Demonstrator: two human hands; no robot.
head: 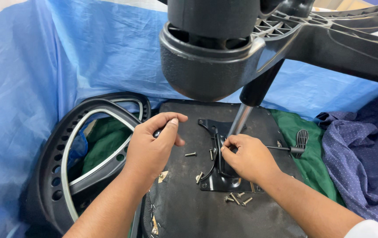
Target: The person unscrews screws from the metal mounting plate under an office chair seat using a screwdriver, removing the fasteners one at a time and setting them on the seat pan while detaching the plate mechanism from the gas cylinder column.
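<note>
Left hand (151,147) grips a black tool handle (157,132); right hand (247,158) pinches a small part (unclear) at the black metal seat plate (222,178), silver screws (237,199) nearby.

Seat underside (189,207): matt black fabric, stapled edge
Mounting plate (217,178): glossy black metal
Screws (237,199): bright metal
Sheet (26,79): blue crinkled plastic

A blue plastic sheet (30,66) covers the ground. On it lies the upturned black seat underside (189,207), the landmark here. Left of the seat a black ribbed armrest loop (61,145) rests on the sheet; right of it lie a green cloth (296,125) and a dotted purple cloth (360,154). Loose screws (237,199) lie on the seat.
</note>
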